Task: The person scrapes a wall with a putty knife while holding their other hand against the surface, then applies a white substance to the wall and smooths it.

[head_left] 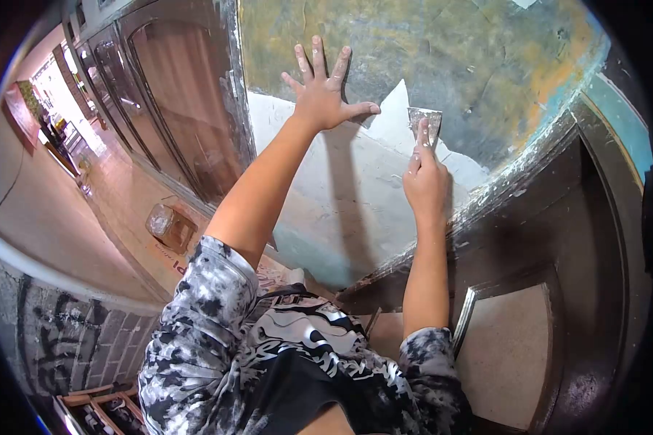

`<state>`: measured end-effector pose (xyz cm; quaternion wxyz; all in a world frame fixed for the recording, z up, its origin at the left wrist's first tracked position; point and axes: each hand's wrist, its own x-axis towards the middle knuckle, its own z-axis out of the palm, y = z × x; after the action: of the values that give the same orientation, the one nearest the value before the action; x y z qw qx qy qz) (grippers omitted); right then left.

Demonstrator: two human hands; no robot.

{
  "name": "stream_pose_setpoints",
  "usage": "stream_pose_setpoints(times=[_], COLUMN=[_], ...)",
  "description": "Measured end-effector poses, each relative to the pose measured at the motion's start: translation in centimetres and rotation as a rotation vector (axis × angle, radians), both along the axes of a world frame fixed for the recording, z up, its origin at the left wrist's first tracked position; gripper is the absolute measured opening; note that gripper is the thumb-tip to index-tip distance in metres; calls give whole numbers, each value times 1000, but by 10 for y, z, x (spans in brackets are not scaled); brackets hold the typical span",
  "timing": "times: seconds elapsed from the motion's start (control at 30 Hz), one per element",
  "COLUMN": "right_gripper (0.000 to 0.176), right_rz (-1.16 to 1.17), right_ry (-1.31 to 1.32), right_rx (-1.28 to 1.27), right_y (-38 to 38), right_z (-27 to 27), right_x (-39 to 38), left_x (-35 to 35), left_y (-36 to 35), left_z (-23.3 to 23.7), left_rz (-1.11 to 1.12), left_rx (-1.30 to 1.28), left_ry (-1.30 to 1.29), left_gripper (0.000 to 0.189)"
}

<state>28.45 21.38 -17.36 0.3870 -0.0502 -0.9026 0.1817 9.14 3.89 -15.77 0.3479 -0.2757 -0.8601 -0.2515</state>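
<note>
My left hand [321, 96] lies flat against the wall with its fingers spread, smudged with white at the tips. In my right hand [425, 185] is a putty knife [433, 125], its wide blade pointing up and resting at the wall. The index finger stretches along the blade, and the grip is hidden in the palm. Old green and ochre paint [442, 51] covers the upper wall. Below it spreads a bare white area [297, 188] with a jagged upper edge. A white peak [393, 112] rises between my two hands, just left of the blade.
A dark wooden door frame [544, 188] runs along the right of the wall. Brown framed panels [181, 87] stand at the left. A small wooden stool [170, 226] sits on the floor behind, and a grey brick wall [112, 355] is at lower left.
</note>
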Motion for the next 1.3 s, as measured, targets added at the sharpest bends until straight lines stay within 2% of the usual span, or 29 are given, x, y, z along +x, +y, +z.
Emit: stream_pose_setpoints(times=[0.3, 0.4, 0.43, 0.53, 0.67, 0.73, 0.8, 0.87, 0.97, 1.3], right_gripper=[60, 60, 60, 60, 59, 59, 68, 67, 55, 44], right_rz=[41, 18, 71, 22, 87, 64, 75, 78, 11, -43], right_ry=[93, 42, 74, 67, 165, 103, 23, 46, 93, 117], right_rx=[39, 39, 12, 64, 52, 33, -15, -20, 24, 2], right_y=[0, -1, 0, -6, -1, -10, -12, -11, -11, 7], right_z=[6, 7, 9, 20, 11, 24, 32, 30, 22, -14], right_x=[-12, -8, -12, -15, -19, -18, -27, -26, -12, 8], left_x=[-1, -1, 0, -2, -1, 0, 2, 3, 1, -2], left_y=[0, 0, 0, 0, -2, -1, -1, -2, -5, -4], left_z=[-1, -1, -1, -2, 1, 0, 0, 3, 4, -3], left_rz=[15, 12, 21, 8, 17, 2, -7, 4, -5, -2], left_rx=[-10, -5, -11, -7, -13, -13, -13, -22, -28, -33], left_ry=[2, -2, -22, 16, -11, -37, -31, -52, -59, -52], left_gripper=[144, 144, 144, 143, 143, 143, 143, 144, 143, 140])
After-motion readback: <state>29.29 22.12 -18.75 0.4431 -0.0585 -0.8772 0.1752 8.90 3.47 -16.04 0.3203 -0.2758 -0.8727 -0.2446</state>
